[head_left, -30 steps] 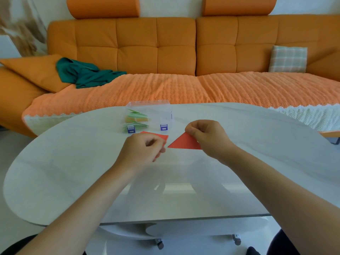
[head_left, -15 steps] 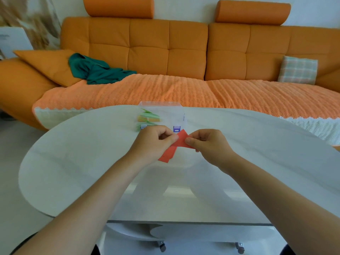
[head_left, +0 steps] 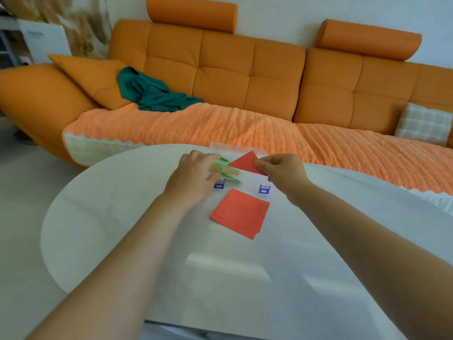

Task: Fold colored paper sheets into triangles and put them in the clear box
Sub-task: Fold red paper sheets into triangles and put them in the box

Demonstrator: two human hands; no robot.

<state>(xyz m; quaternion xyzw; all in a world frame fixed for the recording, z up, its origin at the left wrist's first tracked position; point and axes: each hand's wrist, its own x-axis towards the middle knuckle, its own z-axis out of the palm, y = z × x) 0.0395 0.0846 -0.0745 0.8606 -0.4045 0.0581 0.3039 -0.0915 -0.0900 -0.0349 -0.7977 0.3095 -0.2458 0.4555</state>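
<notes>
1. We are reaching both bare arms out over the white table (head_left: 122, 229).
2. A small pile of red paper sheets (head_left: 241, 212) is lying flat on the table between our arms, just in front of the clear box (head_left: 247, 180).
3. The clear box is sitting a little farther away, with two blue clips (head_left: 264, 189) showing on its front wall.
4. Green and yellow folded papers (head_left: 226, 169) are lying inside the box, on its left side.
5. Our left hand (head_left: 193, 177) is resting at the left end of the box, with the thumb at the front. It is blurry, so we cannot tell if it is gripping the box or only touching it.
6. Our right hand (head_left: 284, 170) is pinching the red triangle (head_left: 245, 161) tight between thumb and fingers.
7. The pinch is sitting on the triangle's right corner. The rest of the triangle is sticking out to the left of our fingers, up in the air over the box.
8. Behind the table, an orange sofa (head_left: 245, 77) is standing with a green cloth (head_left: 152, 92) and a checked pillow (head_left: 424, 123) lying on it.
</notes>
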